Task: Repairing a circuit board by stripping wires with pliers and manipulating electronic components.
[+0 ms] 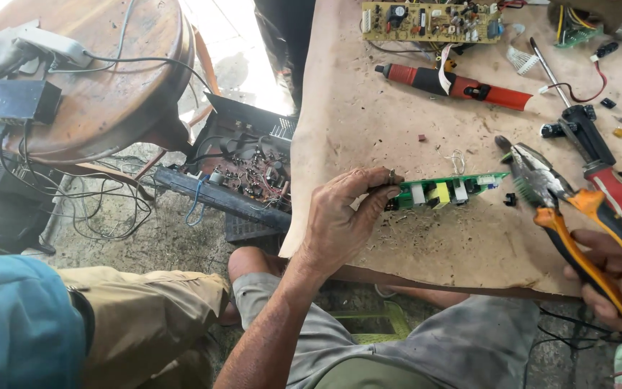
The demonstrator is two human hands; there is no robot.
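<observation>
Left hand (343,220) grips one green circuit board (448,191); right hand (617,277) grips one pair of pliers (548,187)

1. We hold a circuit board (446,191) over the workbench (368,122), pliers (563,209) to its right.
2. Behind it lies a soldering iron (455,83); farther back, another board (430,21).
3. Left, a stool (109,101) carries a router (14,101).
</observation>
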